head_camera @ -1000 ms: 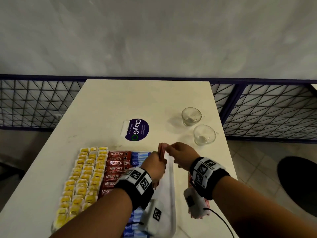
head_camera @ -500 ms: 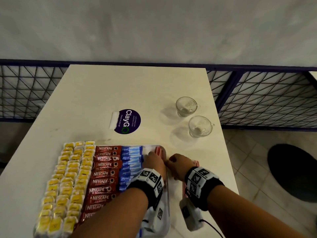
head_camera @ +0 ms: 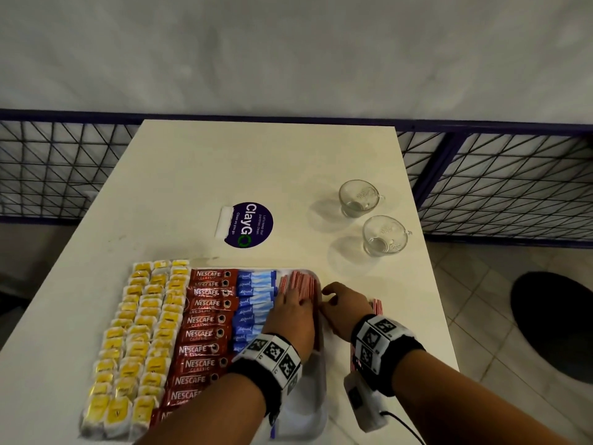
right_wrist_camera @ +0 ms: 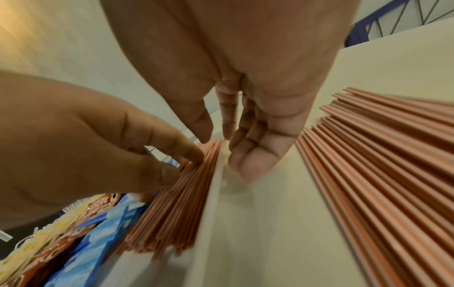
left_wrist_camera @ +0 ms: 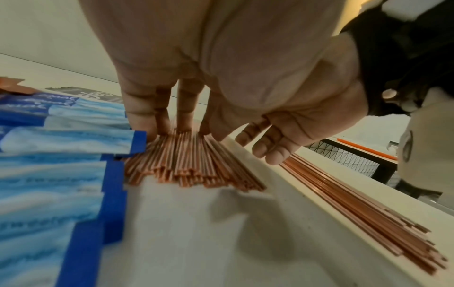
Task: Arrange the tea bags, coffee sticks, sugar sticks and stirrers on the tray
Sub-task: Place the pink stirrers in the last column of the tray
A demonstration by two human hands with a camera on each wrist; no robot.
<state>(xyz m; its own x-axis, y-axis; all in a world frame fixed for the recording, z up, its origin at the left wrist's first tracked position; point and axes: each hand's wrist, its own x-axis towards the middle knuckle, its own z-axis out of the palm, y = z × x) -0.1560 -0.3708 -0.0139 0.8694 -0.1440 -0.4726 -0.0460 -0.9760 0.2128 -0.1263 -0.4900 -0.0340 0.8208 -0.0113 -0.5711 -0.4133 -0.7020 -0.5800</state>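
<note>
A white tray [head_camera: 316, 409] carries rows of yellow tea bags [head_camera: 134, 342], red coffee sticks [head_camera: 202, 332] and blue sugar sticks [head_camera: 253, 300]. A bundle of red-and-white stirrers [head_camera: 303, 281] lies along its right side. My left hand [head_camera: 293, 311] lies flat on that bundle, straight fingers pressing the stirrers [left_wrist_camera: 186, 165] down. My right hand [head_camera: 340, 308] is just outside the tray's right rim [right_wrist_camera: 209, 213], fingers pointing down at the table and holding nothing. More stirrers [head_camera: 377, 306] lie loose on the table under my right wrist.
Two empty glass cups [head_camera: 357, 199] [head_camera: 383, 236] stand at the far right of the table. A round purple sticker [head_camera: 248, 224] sits beyond the tray. The table's right edge runs close to the loose stirrers [right_wrist_camera: 380, 174]. A dark railing borders the far end.
The stirrer bundle, held up by both hands a second ago, now lies on the tray. My left hand has flattened onto it and my right hand has let go and moved to the rim.
</note>
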